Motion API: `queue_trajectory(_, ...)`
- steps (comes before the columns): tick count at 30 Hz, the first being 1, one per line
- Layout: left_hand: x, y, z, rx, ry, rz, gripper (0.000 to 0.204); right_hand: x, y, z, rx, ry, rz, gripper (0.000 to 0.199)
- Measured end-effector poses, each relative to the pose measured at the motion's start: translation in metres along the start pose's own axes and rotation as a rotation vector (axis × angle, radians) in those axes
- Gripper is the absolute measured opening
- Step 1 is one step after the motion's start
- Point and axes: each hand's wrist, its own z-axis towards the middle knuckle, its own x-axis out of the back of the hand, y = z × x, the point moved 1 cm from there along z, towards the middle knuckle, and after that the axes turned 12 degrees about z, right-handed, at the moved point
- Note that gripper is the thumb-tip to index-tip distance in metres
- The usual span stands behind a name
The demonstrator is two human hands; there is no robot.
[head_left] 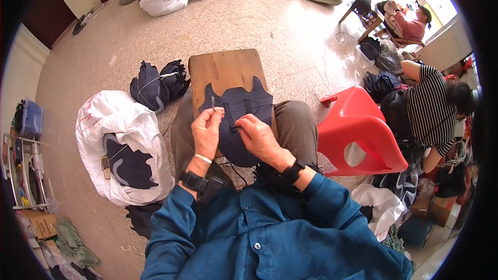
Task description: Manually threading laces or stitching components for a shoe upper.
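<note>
A navy cut fabric piece (239,148) with a notched upper edge lies over a wooden stool (228,65) and my lap. Narrow dark strips run down its front, with a thin cord at the right one. My left hand (207,130) pinches a thin dark stick-like tool, pointing up, above the fabric's left side; its exact kind is too small to make out. Fingers closed, my right hand (258,136) pinches the lower end of the left dark strip (231,114). Thumb and fingertips cover part of that strip.
At left stands a white sack (93,135) of dark fabric pieces with a phone (106,168) on it. Tied dark bundles (150,87) lie beside the stool. A red plastic stool (358,124) is at right, near a person in a striped top (433,103). Another person sits farther back.
</note>
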Motion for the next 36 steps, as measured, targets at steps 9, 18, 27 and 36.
queue_trajectory(9, 0.003, -0.006, -0.016, -0.502, -0.045, 0.659, 0.021, -0.019, 0.005, 0.009, -0.092, -0.073, -0.237, 0.006)
queue_trajectory(18, 0.005, -0.01, -0.017, -0.507, -0.085, 0.655, 0.029, -0.012, 0.012, 0.013, -0.069, -0.125, -0.186, 0.008)
queue_trajectory(27, 0.005, -0.009, -0.017, -0.469, -0.083, 0.653, 0.028, 0.004, 0.012, 0.019, 0.008, -0.296, -0.048, 0.012)
queue_trajectory(36, 0.006, -0.009, -0.017, -0.435, -0.083, 0.617, 0.026, 0.016, 0.013, 0.019, -0.046, -0.449, 0.045, 0.012)
